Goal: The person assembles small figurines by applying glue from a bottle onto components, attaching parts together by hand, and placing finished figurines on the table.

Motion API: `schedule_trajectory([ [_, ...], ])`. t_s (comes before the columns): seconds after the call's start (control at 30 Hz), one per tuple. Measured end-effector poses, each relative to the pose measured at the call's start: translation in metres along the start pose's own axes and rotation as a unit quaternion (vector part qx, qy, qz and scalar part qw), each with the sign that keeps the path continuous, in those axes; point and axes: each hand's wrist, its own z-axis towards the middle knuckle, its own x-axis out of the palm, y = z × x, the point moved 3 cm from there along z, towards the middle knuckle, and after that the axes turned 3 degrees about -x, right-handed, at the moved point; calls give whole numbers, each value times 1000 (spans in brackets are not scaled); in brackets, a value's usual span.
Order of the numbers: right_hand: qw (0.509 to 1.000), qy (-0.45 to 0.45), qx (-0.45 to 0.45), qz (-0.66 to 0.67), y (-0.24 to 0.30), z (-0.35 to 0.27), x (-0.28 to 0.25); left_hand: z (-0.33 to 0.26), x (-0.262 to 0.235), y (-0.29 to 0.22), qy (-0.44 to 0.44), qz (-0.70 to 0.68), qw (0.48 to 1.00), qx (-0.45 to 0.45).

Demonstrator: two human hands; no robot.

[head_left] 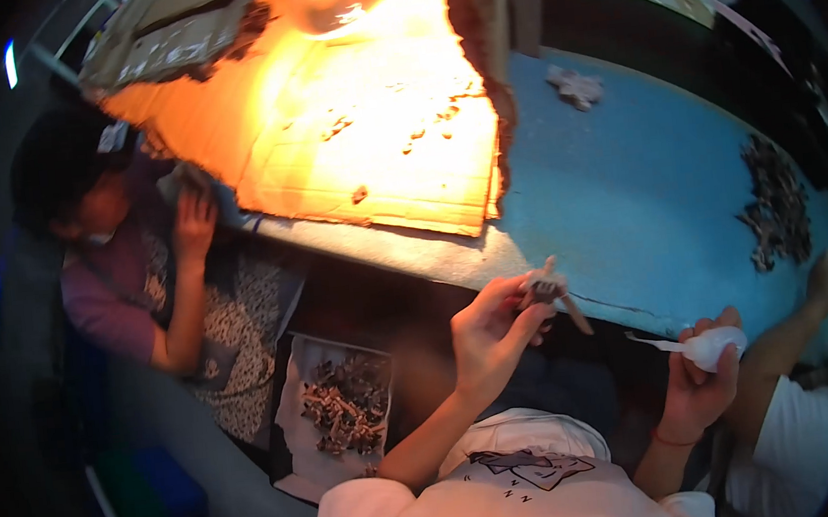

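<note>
Near the front edge of the blue tabletop (589,212), my left hand (490,343) pinches a small dark piece with tan strips (545,290) between thumb and fingers. One strip points up and another slants down to the right; what exactly the piece is I cannot make out. To its right, my right hand (691,393) is wrapped round a white squeeze bottle (716,348). The bottle's thin nozzle points left, toward the small piece but apart from it.
A glowing lamp (337,2) lights cardboard (307,184) with scattered small pieces. A lined box (297,439) of similar pieces stands lower left. A dark pile (776,204) and crumpled white material (575,87) lie on the table. People sit at left (118,287) and right (799,431).
</note>
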Motion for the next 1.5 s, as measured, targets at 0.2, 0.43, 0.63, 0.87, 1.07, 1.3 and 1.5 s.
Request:
schedule_trajectory([
  [0.2,968,6,-87,-237,18,-5,27,-20,-3,-3,-74,158,960,220],
  [0.43,864,110,-199,-450,26,-26,20,-25,-1,-1,-116,269,890,351],
  [0.63,791,235,-256,-503,31,-28,31,-23,-3,-4,-135,285,866,388],
  [0.87,793,274,-193,-509,27,-19,45,-25,-9,-2,-150,308,845,412],
  [1.07,796,228,-260,-498,26,-11,57,-27,-9,-3,-149,310,844,411],
  [1.3,806,250,-302,-444,25,-7,61,-28,-7,-5,-149,308,844,412],
  [1.5,800,275,-304,-439,26,-5,60,-28,-6,-5,-149,296,847,416],
])
